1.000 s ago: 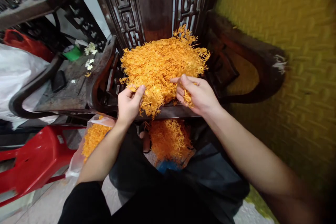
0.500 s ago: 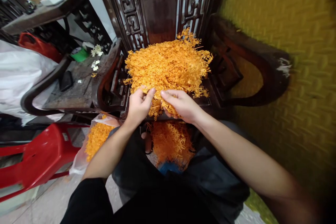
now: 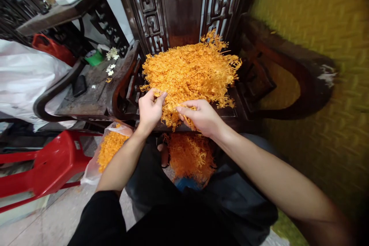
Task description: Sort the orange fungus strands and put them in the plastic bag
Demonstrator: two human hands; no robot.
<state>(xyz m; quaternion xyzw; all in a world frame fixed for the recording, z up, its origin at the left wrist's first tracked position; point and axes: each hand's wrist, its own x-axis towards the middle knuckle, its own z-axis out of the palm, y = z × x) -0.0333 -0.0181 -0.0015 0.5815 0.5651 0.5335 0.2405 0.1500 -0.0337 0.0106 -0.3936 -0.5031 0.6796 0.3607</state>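
Note:
A heap of orange, branching, plastic-looking sprigs (image 3: pixel 190 71) covers the seat of a dark carved wooden chair (image 3: pixel 184 19). At the heap's near left edge, my left hand (image 3: pixel 150 110) is closed, thumb against forefinger, with a bit of orange sprig showing at the fingertips. My right hand (image 3: pixel 203 117) is closed too, pinching at its fingertips, and more orange sprigs show under its palm. A small gap lies between the two hands. The exact pieces in the fingers are partly hidden.
Below, between my legs, sits a second orange pile (image 3: pixel 191 157) above something blue. A clear bag of orange pieces (image 3: pixel 111 148) stands left, beside a red plastic chair (image 3: pixel 54 161). Another wooden chair holds a green tape roll (image 3: pixel 94 57) and a dark phone-like object (image 3: pixel 79 85).
My hands have moved apart, the left one drawing slightly left. The view has shifted a little, so the surroundings sit farther right.

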